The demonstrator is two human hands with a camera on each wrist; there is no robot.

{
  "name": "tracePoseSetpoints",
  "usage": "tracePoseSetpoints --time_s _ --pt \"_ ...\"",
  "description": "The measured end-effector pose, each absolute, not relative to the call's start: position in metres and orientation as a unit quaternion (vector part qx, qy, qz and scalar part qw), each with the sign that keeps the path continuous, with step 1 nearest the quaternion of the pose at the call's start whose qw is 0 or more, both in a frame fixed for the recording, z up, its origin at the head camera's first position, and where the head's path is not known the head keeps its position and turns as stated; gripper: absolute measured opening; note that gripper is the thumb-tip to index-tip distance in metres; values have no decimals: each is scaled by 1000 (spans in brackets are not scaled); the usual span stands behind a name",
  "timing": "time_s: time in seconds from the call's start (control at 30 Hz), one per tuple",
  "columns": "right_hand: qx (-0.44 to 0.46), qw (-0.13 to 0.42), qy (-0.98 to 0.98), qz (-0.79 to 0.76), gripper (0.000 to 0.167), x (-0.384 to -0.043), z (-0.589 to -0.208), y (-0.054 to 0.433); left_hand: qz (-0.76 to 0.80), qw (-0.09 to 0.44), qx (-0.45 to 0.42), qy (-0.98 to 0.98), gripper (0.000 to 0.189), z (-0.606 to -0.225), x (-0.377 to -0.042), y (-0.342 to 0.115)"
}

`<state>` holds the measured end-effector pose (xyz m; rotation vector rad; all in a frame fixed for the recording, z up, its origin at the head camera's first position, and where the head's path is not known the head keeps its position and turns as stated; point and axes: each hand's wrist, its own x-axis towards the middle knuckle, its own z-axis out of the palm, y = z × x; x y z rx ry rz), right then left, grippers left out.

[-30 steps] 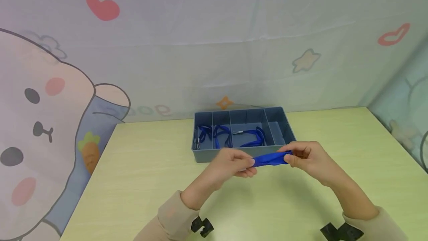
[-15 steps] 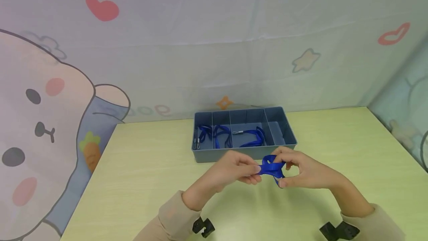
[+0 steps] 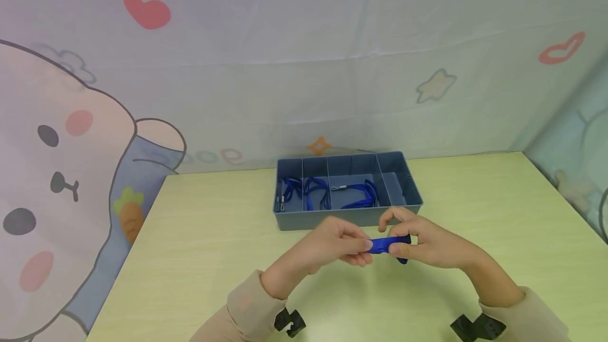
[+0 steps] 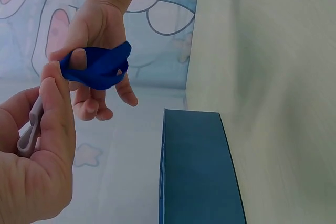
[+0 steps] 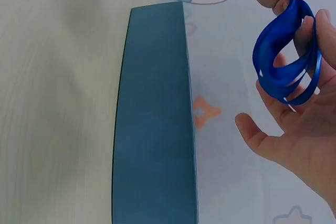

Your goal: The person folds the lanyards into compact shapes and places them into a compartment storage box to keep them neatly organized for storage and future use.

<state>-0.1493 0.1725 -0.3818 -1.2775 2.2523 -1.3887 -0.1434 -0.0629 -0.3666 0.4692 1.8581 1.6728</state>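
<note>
A folded blue lanyard (image 3: 381,245) is stretched between both hands, above the table and in front of the tray. My left hand (image 3: 343,243) pinches one end between thumb and fingers; in the left wrist view a grey clip (image 4: 32,127) pokes from under those fingers. My right hand (image 3: 418,239) has its thumb and a finger on the looped other end, with another finger raised. In the right wrist view the lanyard's loops (image 5: 278,40) hang round part of the right hand (image 5: 310,124), several strands side by side. Part of the lanyard is hidden behind the right fingers.
A blue-grey divided tray (image 3: 304,220) stands behind the hands near the table's back edge. Its compartments hold coiled blue lanyards (image 3: 363,194), some with metal clips. The rightmost compartment (image 3: 394,188) shows a bare floor. A printed cloth (image 3: 304,67) hangs behind the pale table (image 3: 214,226).
The lanyard, first pulled straight, opened into loops between the hands and is now drawn together again. The right hand moved down and left and changed its finger hold; the left kept its pinch.
</note>
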Motion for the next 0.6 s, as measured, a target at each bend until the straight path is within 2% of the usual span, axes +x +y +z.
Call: tracePoseSetpoints --time_s 0.4,0.6 --pt "-410 224 666 -581 20 -155 -391 187 618 297 170 707 17 -367 -148 -68" --pt "-415 230 627 -618 20 -158 -395 190 618 295 168 710 18 -365 -150 -74"
